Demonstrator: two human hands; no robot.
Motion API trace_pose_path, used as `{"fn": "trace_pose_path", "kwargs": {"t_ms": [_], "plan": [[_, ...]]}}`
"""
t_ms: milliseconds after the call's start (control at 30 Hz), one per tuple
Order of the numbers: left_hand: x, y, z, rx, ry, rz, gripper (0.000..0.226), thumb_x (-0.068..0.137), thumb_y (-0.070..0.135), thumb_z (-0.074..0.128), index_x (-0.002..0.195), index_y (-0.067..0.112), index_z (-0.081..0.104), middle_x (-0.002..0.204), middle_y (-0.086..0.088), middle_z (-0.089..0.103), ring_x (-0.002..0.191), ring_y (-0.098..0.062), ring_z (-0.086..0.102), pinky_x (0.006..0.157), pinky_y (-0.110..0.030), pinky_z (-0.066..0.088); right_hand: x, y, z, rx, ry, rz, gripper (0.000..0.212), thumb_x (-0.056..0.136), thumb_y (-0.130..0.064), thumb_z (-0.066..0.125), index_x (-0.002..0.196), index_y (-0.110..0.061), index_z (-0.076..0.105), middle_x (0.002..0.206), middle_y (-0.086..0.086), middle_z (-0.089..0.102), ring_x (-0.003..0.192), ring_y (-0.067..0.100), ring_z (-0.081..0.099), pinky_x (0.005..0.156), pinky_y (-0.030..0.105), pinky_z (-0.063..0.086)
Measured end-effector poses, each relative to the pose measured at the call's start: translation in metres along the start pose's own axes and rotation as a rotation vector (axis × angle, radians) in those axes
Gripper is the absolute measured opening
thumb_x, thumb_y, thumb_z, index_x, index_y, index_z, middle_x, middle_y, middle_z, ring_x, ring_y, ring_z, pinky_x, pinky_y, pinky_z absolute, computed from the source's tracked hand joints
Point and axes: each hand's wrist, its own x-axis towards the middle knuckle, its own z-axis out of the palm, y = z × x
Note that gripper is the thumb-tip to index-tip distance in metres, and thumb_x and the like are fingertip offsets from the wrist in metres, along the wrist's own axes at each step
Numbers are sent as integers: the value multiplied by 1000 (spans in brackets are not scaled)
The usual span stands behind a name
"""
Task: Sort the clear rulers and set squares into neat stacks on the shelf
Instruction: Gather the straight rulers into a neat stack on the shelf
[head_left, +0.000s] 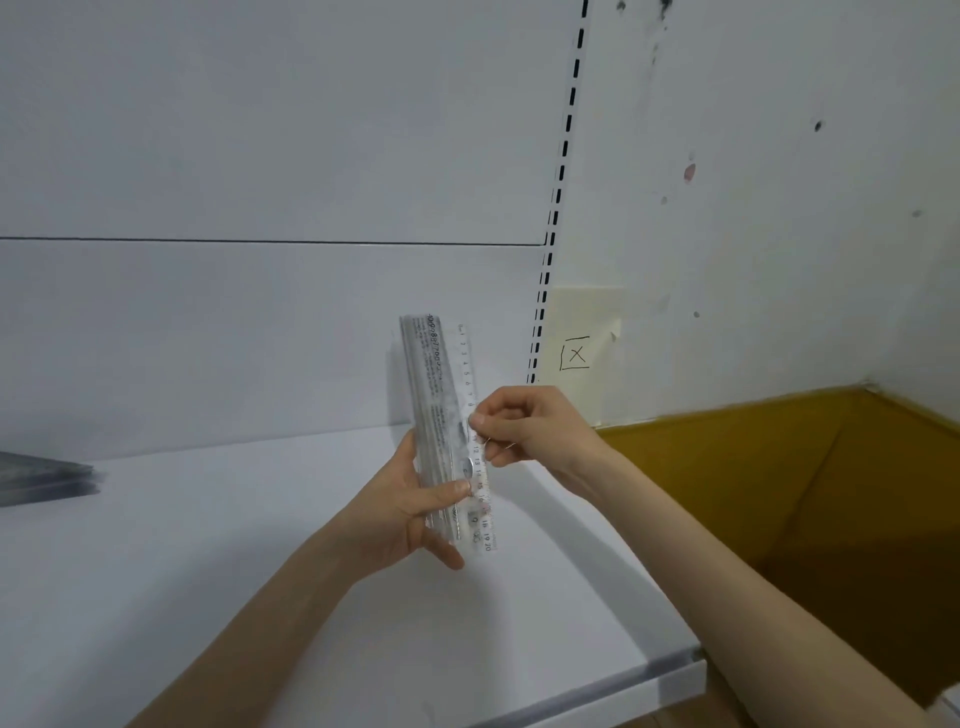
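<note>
Clear rulers (439, 415) are bunched into a bundle and held up in the air over the white shelf (260, 571), not lying on it. The left hand (410, 514) has a proper grasp on the lower half of that bundle, with the thumb laid across the front and the fingers curled round the back. The bundle stands pretty much upright. Its long axis runs up and down, the top leans slightly to the left, and the top end points up toward the back panel.

Meanwhile the right hand (530, 431) pinches a single ruler (470, 364) between thumb and forefinger, roughly halfway along its length, with the other fingers tucked in. That single ruler sits right against the right side of the bundle and parallel to it, just a touch lower. Its flat face is toward the camera, and the scale reads 1 at the top down to 20 at the bottom.

Other stuff: at the far left edge of the shelf lies a low stack (44, 480) of clear pieces. It's too blurry to tell whether they're rulers or set squares. An open cardboard box (779, 493) sits to the right of the shelf. On the wall, a pale note (579, 348) with a boxed X hangs just beside the slotted upright (558, 182).
</note>
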Motion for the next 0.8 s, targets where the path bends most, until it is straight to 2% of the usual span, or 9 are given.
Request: {"fn": "trace_pose_path", "kwargs": {"t_ms": [133,267,467,533,600,633,700,767,800], "plan": [[0,1,-2,38,15,-7,70,72,5,73,127,35,42,94,-12,61,85,-34,66,45,-40,54,13,7,10,-16,58,15,11,86,-9,68,89,1,67,65,6,62,51,10,60,60,21,55],[-1,0,-2,65,55,-11,72,72,0,74,126,35,41,93,-15,60,86,-36,66,47,-40,53,20,11,17,-57,115,-1,9,87,-12,69,82,-5,67,64,5,64,54,13,62,68,28,58],[0,7,-2,65,145,36,67,80,-9,66,125,34,41,93,-16,58,79,-32,67,43,-38,52,27,-6,31,-123,195,-85,10,87,-16,69,83,-8,67,63,0,64,55,13,60,56,23,53],[1,4,-1,72,212,60,64,83,-9,62,124,35,40,94,-16,58,77,-31,67,41,-36,51,26,-5,40,-307,248,-104,25,84,-35,70,94,-12,67,78,-3,66,69,12,63,63,28,55],[1,-1,1,67,261,95,64,85,-10,59,127,33,38,98,-16,59,76,-30,67,41,-36,50,23,-1,51,-470,232,-24,54,73,-58,70,109,-19,61,94,-8,64,88,11,63,79,32,54],[2,-3,4,74,283,120,62,86,-10,57,127,32,38,101,-13,61,77,-29,67,41,-36,51,22,-1,58,-488,207,24,64,65,-64,71,110,-21,58,98,-8,63,92,13,63,83,34,54],[4,-5,12,110,345,161,47,93,-4,51,120,34,42,110,-6,63,85,-28,68,41,-36,51,23,3,73,-499,198,49,68,55,-64,72,102,-18,58,97,-5,63,89,16,63,80,38,55],[5,-7,21,71,410,137,22,102,10,40,105,31,46,106,-4,63,89,-30,66,37,-35,49,25,5,83,-513,238,29,55,60,-54,75,95,-15,58,94,-1,63,85,18,62,76,38,55],[5,-9,23,46,431,128,19,104,13,34,101,27,46,102,-2,64,87,-26,65,35,-34,48,27,6,86,-515,258,23,49,63,-49,75,92,-13,59,92,1,63,83,19,62,73,37,55]]}}
